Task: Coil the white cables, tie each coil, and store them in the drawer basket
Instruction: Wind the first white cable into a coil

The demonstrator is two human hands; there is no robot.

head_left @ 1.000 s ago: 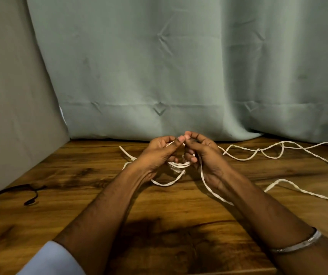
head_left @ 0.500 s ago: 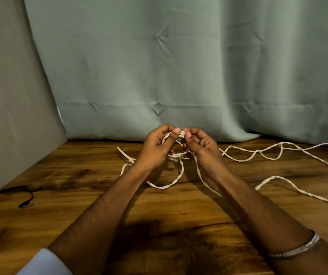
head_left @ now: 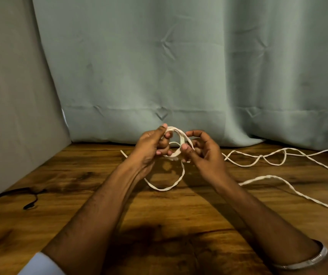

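A small coil of white cable [head_left: 181, 138] is held upright above the wooden table [head_left: 159, 211], between both hands. My left hand [head_left: 151, 147] pinches the coil's upper left side with thumb and fingers. My right hand [head_left: 204, 150] pinches its lower right side between thumb and fingers. From the coil a slack loop [head_left: 167, 187] droops onto the table under my hands. The remaining loose white cable [head_left: 274, 159] trails in waves over the table to the right edge. No drawer basket shows in the head view.
A grey-green curtain [head_left: 179, 66] hangs along the table's back edge. A grey panel [head_left: 10, 96] closes off the left side. Thin black wires [head_left: 28, 197] lie on the table at the far left.
Both hands have risen slightly and drawn apart, opening the wraps into a rounder coil. The slack loop below has lifted and shortened.
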